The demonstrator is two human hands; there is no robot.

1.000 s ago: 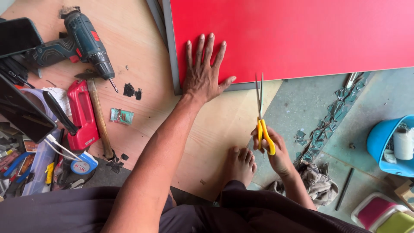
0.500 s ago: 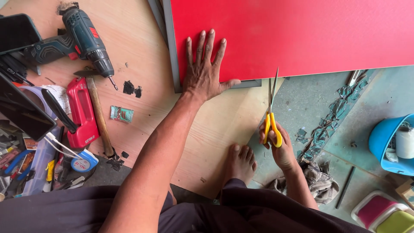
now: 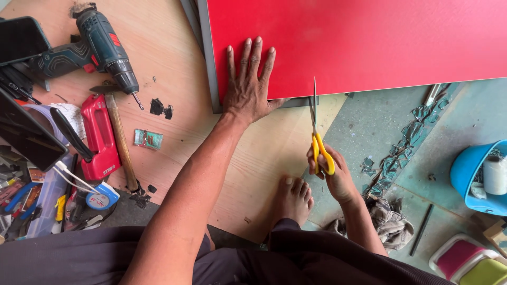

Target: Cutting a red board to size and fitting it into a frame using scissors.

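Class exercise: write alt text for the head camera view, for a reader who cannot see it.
A person's left hand presses flat on a large red panel while the right hand holds yellow-handled scissors, blades pointing up at the panel's lower edge. The panel lies on a plywood sheet, with a cordless drill, hammer and red tool at the left.

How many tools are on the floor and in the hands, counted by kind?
Scissors, held in the right hand: 1
Drill: 1
Hammer: 1
Tape measure: 1
Total: 4
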